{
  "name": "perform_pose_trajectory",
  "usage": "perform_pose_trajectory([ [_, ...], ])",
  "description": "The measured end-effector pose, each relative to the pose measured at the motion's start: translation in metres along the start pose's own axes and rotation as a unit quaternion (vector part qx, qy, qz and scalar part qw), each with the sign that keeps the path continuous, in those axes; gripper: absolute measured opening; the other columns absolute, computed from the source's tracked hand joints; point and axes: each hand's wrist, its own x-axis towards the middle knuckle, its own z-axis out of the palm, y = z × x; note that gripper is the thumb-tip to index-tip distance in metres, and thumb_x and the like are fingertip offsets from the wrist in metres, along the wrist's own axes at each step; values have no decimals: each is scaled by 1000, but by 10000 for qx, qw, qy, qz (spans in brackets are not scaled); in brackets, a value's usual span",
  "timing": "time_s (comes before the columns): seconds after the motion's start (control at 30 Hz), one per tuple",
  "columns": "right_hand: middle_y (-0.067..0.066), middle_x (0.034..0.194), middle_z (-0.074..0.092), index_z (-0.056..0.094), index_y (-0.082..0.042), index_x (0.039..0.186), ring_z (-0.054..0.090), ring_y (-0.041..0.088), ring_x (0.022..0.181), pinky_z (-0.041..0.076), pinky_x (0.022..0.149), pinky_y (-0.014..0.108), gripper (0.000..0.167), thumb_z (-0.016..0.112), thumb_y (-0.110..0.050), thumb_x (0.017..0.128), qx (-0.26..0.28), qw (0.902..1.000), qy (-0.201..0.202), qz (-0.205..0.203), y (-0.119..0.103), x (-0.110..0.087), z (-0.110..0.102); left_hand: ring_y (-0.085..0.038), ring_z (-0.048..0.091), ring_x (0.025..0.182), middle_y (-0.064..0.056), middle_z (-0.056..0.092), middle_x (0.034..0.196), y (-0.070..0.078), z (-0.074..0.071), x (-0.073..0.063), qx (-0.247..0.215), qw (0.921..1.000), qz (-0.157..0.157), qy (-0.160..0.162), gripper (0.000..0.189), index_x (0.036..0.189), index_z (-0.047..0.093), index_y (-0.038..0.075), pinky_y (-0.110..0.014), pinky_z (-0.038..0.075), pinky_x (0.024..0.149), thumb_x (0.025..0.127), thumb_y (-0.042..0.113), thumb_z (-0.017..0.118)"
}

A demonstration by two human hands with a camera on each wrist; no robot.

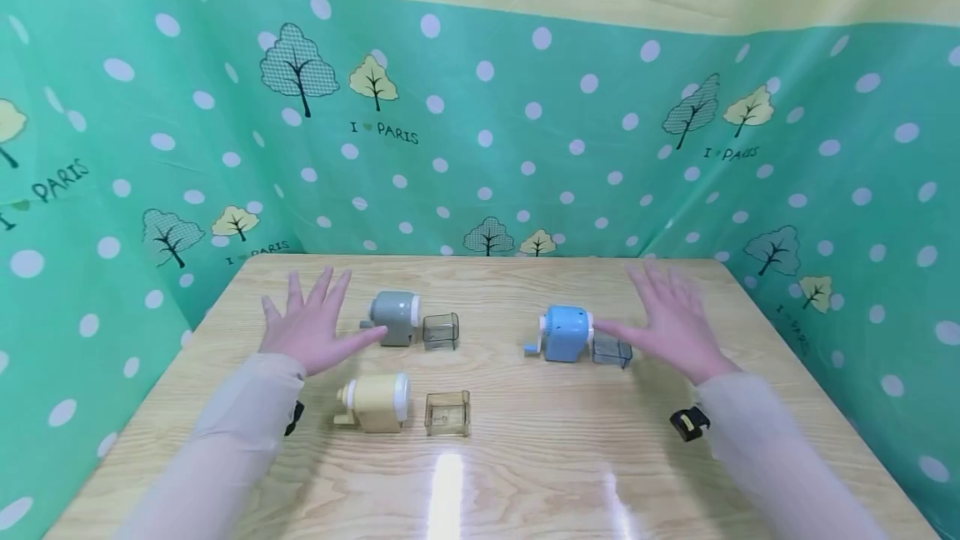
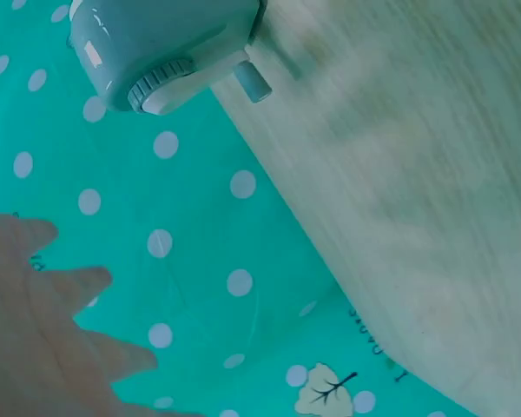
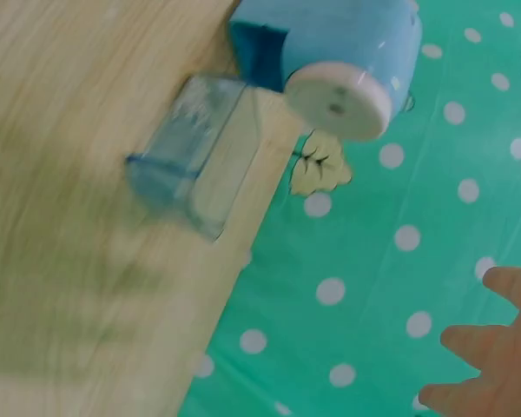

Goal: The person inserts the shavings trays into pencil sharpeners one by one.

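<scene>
Closest up: pale sleeves [image 1: 217,440], kinda blurry, coming in from both bottom corners, with a black gadget [image 1: 688,422] at the right wrist. Left hand [image 1: 311,327] with fingers straight and fanned wide, thumb overlapping the grey sharpener [image 1: 396,315] in the head view. Actual contact? Can't tell. Right hand [image 1: 675,323] same deal, splayed out flat, thumb tip right at the blue sharpener [image 1: 567,332]. Touching or just beside, no way of telling.

Smoky bin [image 1: 441,330] just right of the grey one, bluish bin [image 1: 612,350] just right of the blue one, partly under the thumb from the head view. Nearer the front, below the left hand: cream sharpener [image 1: 378,402], amber bin [image 1: 447,413] to its right, a small gap between. Cranks [image 1: 345,419] to the left, white ends [image 1: 402,397] to the right, on all three. All on a wood-grain table [image 1: 525,440], against a green polka-dot curtain [image 1: 487,173] with tree and PARIS prints.
</scene>
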Motion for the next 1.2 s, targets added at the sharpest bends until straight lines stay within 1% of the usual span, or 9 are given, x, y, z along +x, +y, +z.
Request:
perform_pose_trajectory([
  [0.17,17,167,5,16,-15,160,-6,47,151,-4,117,72,113,59,-79,78,77,9998,-149,-120,-16,11,4,-58,-1,146,-19,13,165,5,1,10,0,9997,206,-107,108,160,12,16,-82,0,108,83,83,46],
  [0.3,17,166,13,20,-14,159,2,47,151,2,120,68,109,62,-76,79,58,9992,-207,-322,-30,17,11,-55,18,145,-21,25,161,9,7,17,156,9985,504,-124,101,158,21,10,-74,20,113,86,71,56],
  [0.4,15,165,18,23,-14,158,5,46,152,8,120,67,106,65,-72,80,84,9987,-213,-447,-40,20,16,-52,31,141,-21,32,158,13,13,21,265,9972,688,-132,97,156,26,8,-69,35,108,86,64,63],
  [0.53,14,164,23,27,-14,157,10,44,152,17,119,67,103,69,-67,80,198,9980,-278,-528,-54,21,22,-50,39,137,-21,35,157,19,18,25,217,9967,766,-182,93,155,29,9,-66,45,101,85,56,69],
  [0.67,13,162,28,30,-14,156,16,42,151,21,119,65,100,70,-64,80,305,9969,-353,-632,-64,22,28,-48,44,134,-21,36,156,23,19,27,174,9964,798,-222,91,155,30,9,-65,49,96,86,50,72],
  [0.83,11,161,31,33,-12,155,18,40,151,21,120,63,96,71,-62,82,572,9944,-450,-760,-80,24,35,-46,46,133,-20,37,156,25,21,33,129,9966,756,-315,89,154,31,9,-64,50,95,85,45,75],
  [1.0,10,161,32,33,-14,155,22,36,151,22,121,60,91,74,-53,83,1251,9867,-681,-789,-100,28,48,-47,49,130,-23,38,154,25,24,40,76,9962,742,-446,90,155,30,7,-63,50,97,84,37,78],
  [1.1,7,161,33,32,-17,155,26,33,150,25,121,56,92,75,-53,82,1611,9807,-862,-695,-111,33,57,-47,50,130,-24,39,153,25,25,43,17,9960,739,-495,90,155,29,6,-61,48,101,84,32,79],
  [1.2,5,160,34,32,-20,155,30,31,148,28,120,55,94,76,-56,80,1787,9767,-1007,-633,-121,38,66,-46,51,129,-24,42,150,26,26,46,-37,9963,705,-492,87,154,31,5,-59,46,104,85,28,78],
])
